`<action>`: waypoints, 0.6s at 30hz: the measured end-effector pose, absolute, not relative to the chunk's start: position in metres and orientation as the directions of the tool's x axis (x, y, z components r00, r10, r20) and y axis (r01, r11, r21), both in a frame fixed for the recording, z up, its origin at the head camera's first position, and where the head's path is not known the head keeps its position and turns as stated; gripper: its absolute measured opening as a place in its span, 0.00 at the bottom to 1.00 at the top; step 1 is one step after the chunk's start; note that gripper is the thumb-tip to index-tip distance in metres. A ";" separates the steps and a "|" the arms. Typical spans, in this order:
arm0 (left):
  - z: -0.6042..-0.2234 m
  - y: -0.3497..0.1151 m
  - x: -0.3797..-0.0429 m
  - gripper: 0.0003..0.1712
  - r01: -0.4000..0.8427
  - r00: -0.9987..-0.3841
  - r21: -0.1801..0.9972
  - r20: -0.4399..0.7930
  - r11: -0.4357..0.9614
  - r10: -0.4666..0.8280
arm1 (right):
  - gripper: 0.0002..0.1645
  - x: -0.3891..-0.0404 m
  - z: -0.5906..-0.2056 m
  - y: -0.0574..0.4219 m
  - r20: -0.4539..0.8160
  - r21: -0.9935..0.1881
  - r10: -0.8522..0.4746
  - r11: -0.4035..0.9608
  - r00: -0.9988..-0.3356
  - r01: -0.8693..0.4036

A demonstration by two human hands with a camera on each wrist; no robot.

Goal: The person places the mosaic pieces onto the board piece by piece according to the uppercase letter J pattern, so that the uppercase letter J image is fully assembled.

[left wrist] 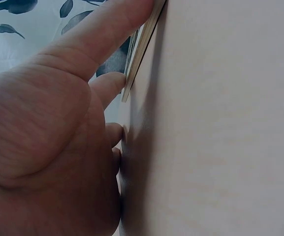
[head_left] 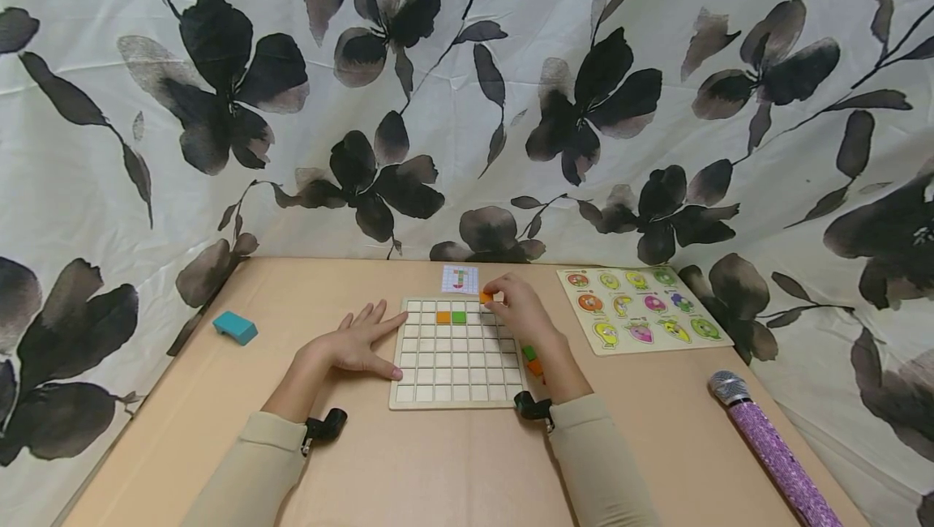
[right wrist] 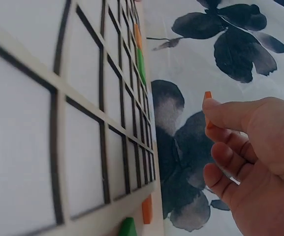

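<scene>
A pale wooden grid board (head_left: 458,373) lies on the table, with an orange tile (head_left: 443,317) and a green tile (head_left: 459,317) side by side in one of its upper rows. My left hand (head_left: 357,344) is spread flat, its thumb and index fingertip touching the board's left edge. Above the board's upper right part, my right hand (head_left: 520,308) pinches another orange tile (right wrist: 208,110) between thumb and index finger. Under the right wrist, beside the board's right edge, lie a loose green tile (head_left: 529,353) and orange tile (head_left: 536,367), partly hidden by the forearm.
Behind the board lies a small pattern card (head_left: 460,278) with a grid. A sheet of fruit pictures (head_left: 645,310) is at the back right. A purple glitter microphone (head_left: 773,446) lies on the right, a teal block (head_left: 235,327) on the left. A floral curtain (head_left: 467,105) hangs behind the table.
</scene>
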State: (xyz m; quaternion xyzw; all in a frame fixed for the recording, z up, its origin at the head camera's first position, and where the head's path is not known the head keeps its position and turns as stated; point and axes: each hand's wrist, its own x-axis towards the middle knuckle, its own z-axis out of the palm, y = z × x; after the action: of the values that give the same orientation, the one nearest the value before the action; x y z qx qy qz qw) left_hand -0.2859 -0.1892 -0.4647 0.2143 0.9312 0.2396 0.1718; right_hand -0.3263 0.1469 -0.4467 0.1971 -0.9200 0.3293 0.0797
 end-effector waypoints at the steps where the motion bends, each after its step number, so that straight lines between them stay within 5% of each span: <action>1: -0.464 -0.189 -0.286 0.67 0.316 -0.849 0.520 -0.218 0.794 0.481 | 0.13 -0.326 -0.447 0.146 0.275 -0.573 -0.310 0.707 -0.910 -0.414; 18: -0.462 -0.187 -0.283 0.67 0.305 -0.851 0.523 -0.225 0.796 0.474 | 0.11 -0.326 -0.458 0.134 0.240 -0.598 -0.309 0.699 -0.920 -0.391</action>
State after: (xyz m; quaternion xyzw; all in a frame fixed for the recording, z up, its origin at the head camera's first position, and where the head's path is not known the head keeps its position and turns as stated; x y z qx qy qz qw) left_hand -0.2834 -0.1875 -0.4621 0.2092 0.9313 0.2413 0.1752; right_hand -0.3257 0.1337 -0.4577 0.1905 -0.9198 0.3376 0.0608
